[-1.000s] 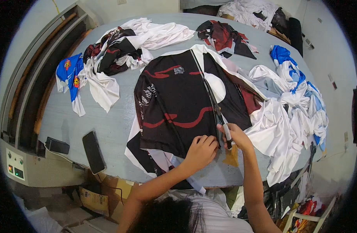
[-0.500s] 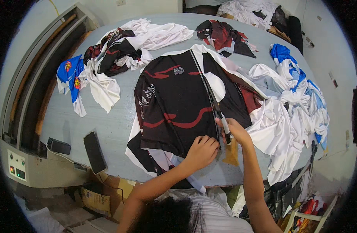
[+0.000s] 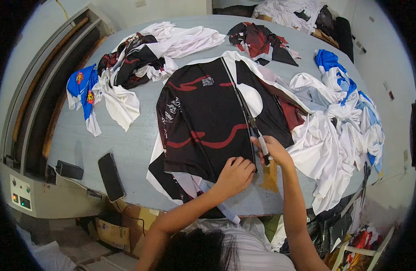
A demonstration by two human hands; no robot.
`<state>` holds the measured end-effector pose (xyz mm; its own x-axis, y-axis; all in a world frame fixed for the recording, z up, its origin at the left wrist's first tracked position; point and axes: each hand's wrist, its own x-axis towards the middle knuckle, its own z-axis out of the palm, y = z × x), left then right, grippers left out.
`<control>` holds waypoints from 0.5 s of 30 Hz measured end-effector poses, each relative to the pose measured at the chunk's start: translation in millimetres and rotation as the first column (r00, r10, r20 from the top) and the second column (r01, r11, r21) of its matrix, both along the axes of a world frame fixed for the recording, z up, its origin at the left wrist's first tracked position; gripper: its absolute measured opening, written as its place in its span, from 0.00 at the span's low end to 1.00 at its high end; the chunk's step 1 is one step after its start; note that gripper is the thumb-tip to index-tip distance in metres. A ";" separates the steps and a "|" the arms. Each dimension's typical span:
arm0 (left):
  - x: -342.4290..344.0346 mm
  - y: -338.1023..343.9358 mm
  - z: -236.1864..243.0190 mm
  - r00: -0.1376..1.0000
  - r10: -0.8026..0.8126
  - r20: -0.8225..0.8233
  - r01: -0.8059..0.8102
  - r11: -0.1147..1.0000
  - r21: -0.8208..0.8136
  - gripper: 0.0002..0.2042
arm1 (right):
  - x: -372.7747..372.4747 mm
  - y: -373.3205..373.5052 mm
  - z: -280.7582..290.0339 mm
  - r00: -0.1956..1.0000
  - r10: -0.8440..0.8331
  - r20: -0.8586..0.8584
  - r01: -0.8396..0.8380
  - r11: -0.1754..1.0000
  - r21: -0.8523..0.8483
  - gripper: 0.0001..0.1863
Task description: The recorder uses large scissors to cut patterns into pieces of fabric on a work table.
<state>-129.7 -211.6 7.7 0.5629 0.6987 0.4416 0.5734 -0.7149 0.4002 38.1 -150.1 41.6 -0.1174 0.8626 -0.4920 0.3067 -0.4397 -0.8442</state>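
Observation:
A large black printed fabric piece [image 3: 203, 113] with red wavy shapes lies flat in the middle of the table, over white fabric. My right hand [image 3: 273, 151] is closed on long scissors [image 3: 263, 149] with pale grey handles, whose blades lie along a dark lengthwise edge right of the black panel's middle. My left hand [image 3: 237, 174] rests on the lower right part of the black panel, left of the scissors, fingers slightly bent and apart. A yellowish scrap [image 3: 269, 178] is beside my right wrist.
The grey table [image 3: 86, 149] carries white-and-black fabric piles [image 3: 180, 38], red-black scraps [image 3: 257, 38], blue-and-white fabric [image 3: 334, 126], a phone [image 3: 110, 176] and a black box [image 3: 68, 169]. A large machine [image 3: 20, 189] stands at the left; a chair [image 3: 361, 253] is at lower right.
My right hand and the scissors have moved slightly away from me, upward in the view, mostly in the first half second. My left hand has barely moved.

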 end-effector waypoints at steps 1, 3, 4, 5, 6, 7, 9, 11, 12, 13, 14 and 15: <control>0.3 0.1 0.0 1.000 -0.010 0.013 0.010 1.000 0.004 0.07 | 1.5 3.1 0.4 1.000 0.003 0.001 -0.004 1.000 0.027 0.22; 0.5 -0.4 0.1 1.000 -0.008 0.004 0.008 1.000 0.000 0.07 | 3.7 10.5 1.3 0.995 0.098 -0.033 -0.099 0.995 -0.015 0.22; 0.6 -0.5 0.2 1.000 -0.015 -0.005 0.015 1.000 0.001 0.07 | 4.1 14.1 1.7 0.992 0.112 -0.063 -0.110 0.994 0.021 0.22; 0.8 -0.4 0.5 1.000 -0.015 -0.012 0.015 1.000 -0.002 0.07 | 3.4 18.4 2.0 0.992 0.112 -0.063 -0.111 0.994 0.014 0.22; 0.8 -0.6 0.8 1.000 -0.019 -0.005 0.019 1.000 -0.001 0.07 | 3.0 21.4 2.3 0.992 0.112 -0.064 -0.111 0.994 0.007 0.23; 0.8 -0.2 1.2 1.000 -0.027 0.001 0.027 1.000 0.003 0.06 | 1.9 25.0 2.7 0.990 0.123 -0.063 -0.123 0.992 -0.003 0.26; 1.2 0.8 1.8 1.000 -0.026 0.004 0.026 1.000 0.012 0.06 | -1.2 28.3 2.2 0.992 0.109 -0.060 -0.109 0.994 0.011 0.26; 1.7 1.3 1.9 1.000 -0.024 0.007 0.024 1.000 0.018 0.07 | -2.6 29.3 1.8 0.996 0.084 -0.036 -0.084 0.996 0.011 0.26; 1.9 1.6 1.9 0.999 -0.033 0.021 0.033 0.999 0.014 0.07 | -2.8 29.0 1.6 0.997 0.071 -0.040 -0.070 0.997 0.016 0.26; 1.9 1.5 1.7 0.998 -0.050 0.031 0.050 0.999 0.004 0.07 | -2.6 28.2 1.3 0.998 0.050 -0.031 -0.050 0.999 -0.005 0.26; 1.8 1.5 1.6 0.998 -0.048 0.029 0.047 0.999 0.007 0.07 | -2.1 27.4 1.1 0.997 0.052 -0.052 -0.051 0.999 0.018 0.26; 2.1 1.7 1.3 0.999 -0.047 0.025 0.047 0.999 -0.007 0.07 | -1.2 26.6 1.1 0.991 0.040 -0.124 -0.039 0.999 0.011 0.26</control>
<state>-127.6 -209.9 9.0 0.5838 0.6754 0.4506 0.5292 -0.7374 0.4197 36.9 -123.5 42.6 -0.2115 0.8604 -0.4637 0.2162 -0.4215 -0.8807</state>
